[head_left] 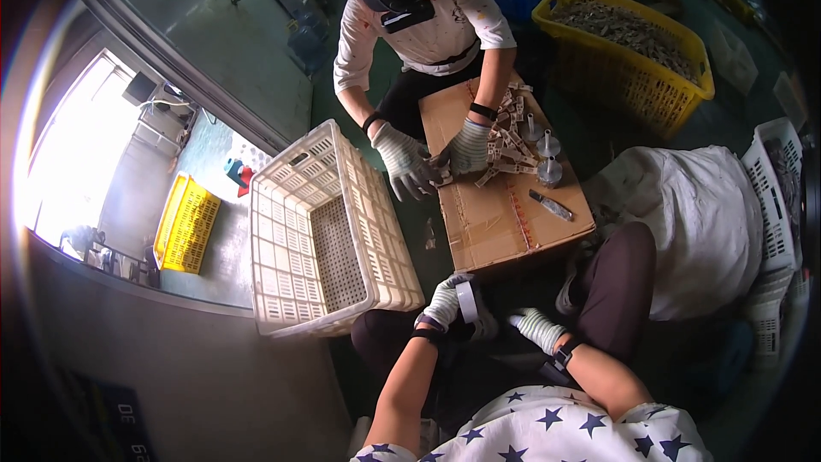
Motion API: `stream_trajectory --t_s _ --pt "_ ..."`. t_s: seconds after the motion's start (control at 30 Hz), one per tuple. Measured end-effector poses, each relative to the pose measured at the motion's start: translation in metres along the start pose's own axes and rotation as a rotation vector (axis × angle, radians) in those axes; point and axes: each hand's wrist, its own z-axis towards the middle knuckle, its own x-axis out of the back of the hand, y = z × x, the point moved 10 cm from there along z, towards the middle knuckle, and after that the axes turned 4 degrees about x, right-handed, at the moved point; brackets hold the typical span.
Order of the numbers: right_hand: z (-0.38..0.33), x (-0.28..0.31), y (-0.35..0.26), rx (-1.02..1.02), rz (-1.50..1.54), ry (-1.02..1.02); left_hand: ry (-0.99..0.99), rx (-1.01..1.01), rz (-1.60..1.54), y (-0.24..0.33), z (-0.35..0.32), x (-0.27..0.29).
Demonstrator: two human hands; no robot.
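Observation:
My left hand (445,301), in a striped knit glove, is closed on a white curved band (467,302) just beyond my left knee. Whether the band is a strip or part of a roll I cannot tell. My right hand (540,330), gloved alike, hovers over my lap with its fingers reaching left and nothing visible in them. Ahead of both hands stands a cardboard box (479,235). On its top lie a heap of small pale flat pieces (511,150), several clear funnel-like parts with thin stems (549,173) and a dark, slim tool (551,204).
Opposite me a co-worker's gloved hands (466,150) work at the box's left edge. An upright-walled white crate (376,231) stands left. A yellow basket (629,77) full of small pieces is at the back right, with a white sack (684,222) nearer. Another yellow crate (192,222) sits beyond the doorway.

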Motion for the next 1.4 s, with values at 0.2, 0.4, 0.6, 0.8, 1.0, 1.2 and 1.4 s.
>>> stream_trajectory --t_s 0.2,0.4,0.6,0.8,1.0,1.2,1.4 --pt "-0.002 0.0 0.0 -0.018 -0.048 -0.022 0.036 -0.082 0.052 0.005 -0.004 -0.001" --pt "0.003 0.0 0.011 -0.03 -0.034 -0.019 0.041 -0.103 0.096 0.009 -0.008 -0.007" --pt "0.007 -0.004 0.02 -0.021 -0.054 -0.03 0.033 -0.138 0.138 0.012 -0.007 -0.004" --pt "0.009 -0.005 0.022 -0.018 -0.088 -0.03 0.015 -0.088 0.067 0.007 -0.005 -0.002" --pt "0.009 -0.002 0.022 0.0 -0.092 -0.035 0.015 -0.099 0.09 0.006 -0.005 -0.008" --pt "-0.002 0.002 0.015 -0.086 -0.053 -0.018 0.048 -0.066 0.075 0.0 -0.002 -0.004" --pt "-0.004 0.009 -0.025 -0.001 -0.127 0.034 -0.006 -0.114 0.018 0.0 0.005 0.01"
